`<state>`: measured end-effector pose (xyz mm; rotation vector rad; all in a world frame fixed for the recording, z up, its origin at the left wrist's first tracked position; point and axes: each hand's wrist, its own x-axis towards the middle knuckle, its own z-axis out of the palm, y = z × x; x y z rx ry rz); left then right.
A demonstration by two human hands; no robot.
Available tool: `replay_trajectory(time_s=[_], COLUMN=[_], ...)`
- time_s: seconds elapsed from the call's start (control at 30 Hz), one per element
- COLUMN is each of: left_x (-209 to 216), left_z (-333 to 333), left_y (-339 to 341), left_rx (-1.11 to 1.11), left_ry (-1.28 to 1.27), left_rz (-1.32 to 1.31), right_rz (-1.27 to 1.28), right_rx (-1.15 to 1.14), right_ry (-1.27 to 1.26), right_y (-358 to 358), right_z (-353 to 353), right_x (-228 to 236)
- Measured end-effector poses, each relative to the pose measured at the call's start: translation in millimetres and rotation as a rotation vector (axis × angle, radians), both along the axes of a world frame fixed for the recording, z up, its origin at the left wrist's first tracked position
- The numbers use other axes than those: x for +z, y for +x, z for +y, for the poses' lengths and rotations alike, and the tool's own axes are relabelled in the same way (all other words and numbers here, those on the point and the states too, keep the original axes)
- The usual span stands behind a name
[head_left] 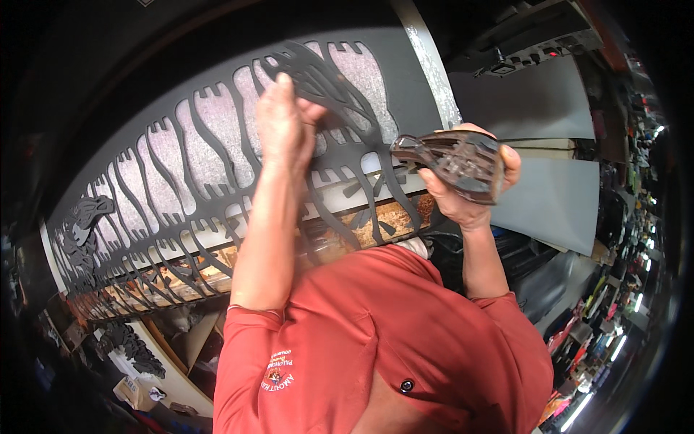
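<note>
Left hand (284,121) pinches a dark cutout (327,84) near the far-right corner of the sheet (406,85); right hand (466,210) closes round a brown block (457,163). Advised: lift evenly, block held clear.

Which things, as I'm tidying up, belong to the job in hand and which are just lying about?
In the job, apparently:
slotted black piece in the left hand
dark slotted die in the right hand
black sheet with cut-outs

Probably just lying about:
small tan carton, lower left
grey panels, right
</note>
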<state>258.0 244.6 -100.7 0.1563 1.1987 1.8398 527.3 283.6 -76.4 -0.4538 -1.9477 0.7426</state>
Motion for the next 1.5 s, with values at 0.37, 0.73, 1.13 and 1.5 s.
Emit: replay_trajectory(time_s=[0.37,0.73,1.13,1.5], left_x=[23.5,-14.1,-5.8,-3.9], left_z=[-69.2,-175.8,-150.4,-141.7], left_y=[-114.3,-259.5,-178.7,-149.8], left_rx=[-0.011,0.462,0.426,0.36], left_ry=[-0.126,-0.559,-0.602,-0.495], left_rz=[0.441,1.121,1.438,1.415], right_rz=[-0.136,-0.726,-0.364,-0.331], right_rx=[0.064,0.379,-0.346,-0.396], right_ry=[-0.192,0.623,0.07,-0.012], right_y=[4.7,-26.9,-34.1,-29.6], right_z=[23.4,141.3,45.7,37.4], right_x=[63.0,9.3,-46.1,-45.6])
